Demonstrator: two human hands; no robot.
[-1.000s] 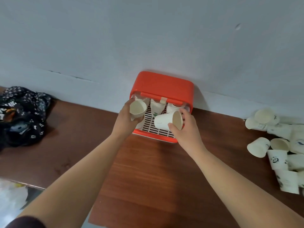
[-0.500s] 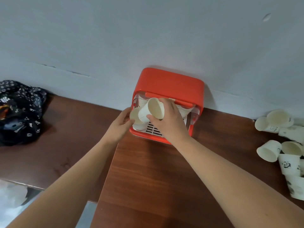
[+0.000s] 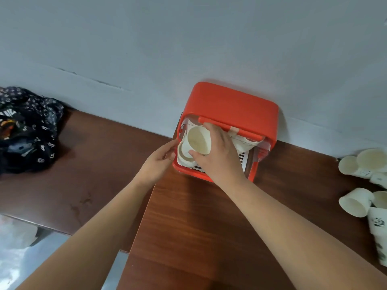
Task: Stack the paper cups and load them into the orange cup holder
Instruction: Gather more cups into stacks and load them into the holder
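The orange cup holder (image 3: 234,105) stands on the brown table (image 3: 188,237) against the wall, its front open. My right hand (image 3: 217,158) grips a white paper cup (image 3: 198,140) on its side, mouth toward me, inside the holder's left part. Just below it another paper cup (image 3: 184,156) lies on the white slotted tray, also mouth toward me. My left hand (image 3: 156,166) reaches the holder's left edge, straight fingertips touching that lower cup. More cups (image 3: 243,143) lie deeper inside, partly hidden behind my right hand.
Several loose paper cups (image 3: 356,203), some with panda prints, lie scattered at the table's right edge. A black patterned cloth bundle (image 3: 25,130) sits at the far left. The grey wall runs right behind the holder. The table's front edge drops off at lower left.
My right hand has carried its cup leftward into the holder, above the cup on the left. My left hand has lowered that cup onto the tray and its fingers have loosened.
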